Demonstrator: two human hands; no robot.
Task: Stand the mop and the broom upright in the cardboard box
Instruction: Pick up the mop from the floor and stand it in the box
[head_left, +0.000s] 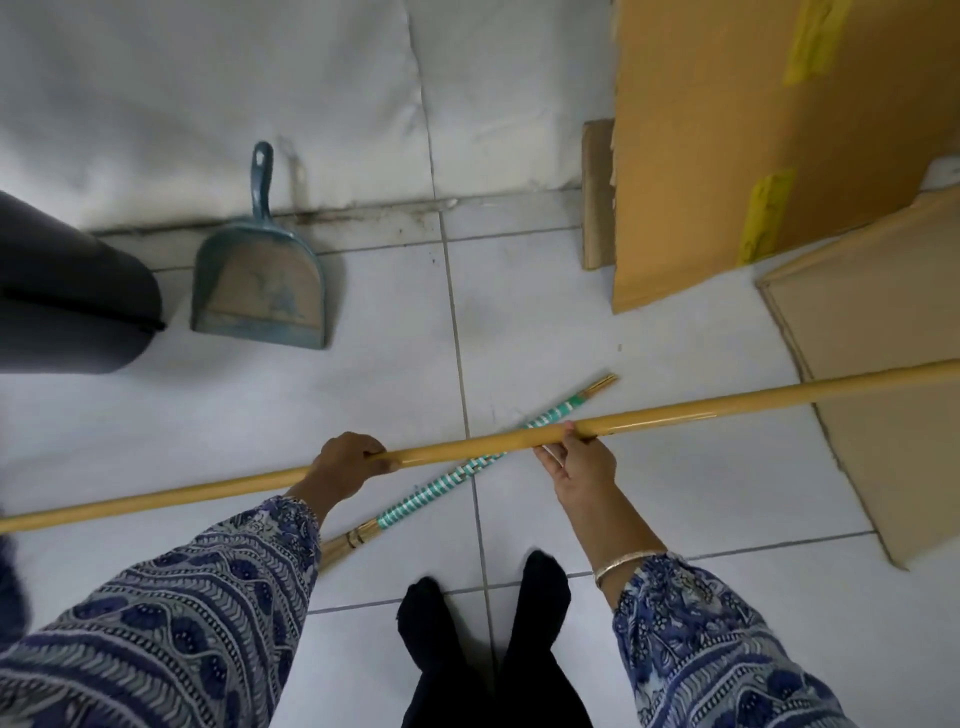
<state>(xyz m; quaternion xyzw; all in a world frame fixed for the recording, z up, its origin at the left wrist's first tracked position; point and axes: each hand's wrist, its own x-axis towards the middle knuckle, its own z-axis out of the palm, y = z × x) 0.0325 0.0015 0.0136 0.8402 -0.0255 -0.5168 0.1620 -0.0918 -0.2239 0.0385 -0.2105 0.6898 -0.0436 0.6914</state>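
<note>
A long yellow wooden pole (467, 447), likely the mop's handle, runs nearly level across the view from the left edge to the right edge. My left hand (348, 460) grips it from above near the middle. My right hand (576, 457) holds it from below further right. Neither end of the pole shows. Under it on the tiled floor lies the broom's handle (447, 483), wrapped in green and white bands, slanting up to the right; its brush end is hidden by my left sleeve. The cardboard box (727, 145) stands at the upper right.
A teal dustpan (260, 280) leans against the white wall at the left. A dark bin (67, 291) stands at the far left. A cardboard flap (878, 364) lies on the floor at the right. My dark socked feet (483, 613) stand below the pole.
</note>
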